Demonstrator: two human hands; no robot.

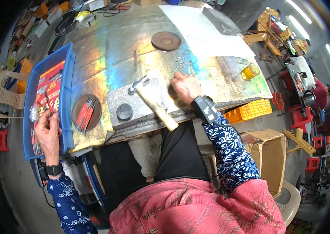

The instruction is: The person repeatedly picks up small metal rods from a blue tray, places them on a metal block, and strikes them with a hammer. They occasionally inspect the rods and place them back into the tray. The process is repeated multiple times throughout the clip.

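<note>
My left hand (pixel 48 130) is over the blue tray (pixel 69 72) at the left, pinching a slim red stick with a dark end (pixel 48 99). Beside the tray, a brown round dish (pixel 97 120) holds several red sticks with grey ends (pixel 83 117). My right hand (pixel 187 87) rests at the right end of a grey stone slab (pixel 118 96), fingers curled downward; what they hold, if anything, is hidden. Small shiny pieces (pixel 180 62) lie just beyond it. A wooden-handled hammer (pixel 155 105) lies across the slab, its head to the far left, near a black round puck (pixel 124 112).
A brown plate (pixel 166 41) and a white sheet (pixel 208 37) lie farther back. At the right sits a glass of yellow liquid (pixel 250 72). Below the table edge are a yellow crate (pixel 250 112) and a cardboard box (pixel 270 160). A plastic chair (pixel 8 93) stands left.
</note>
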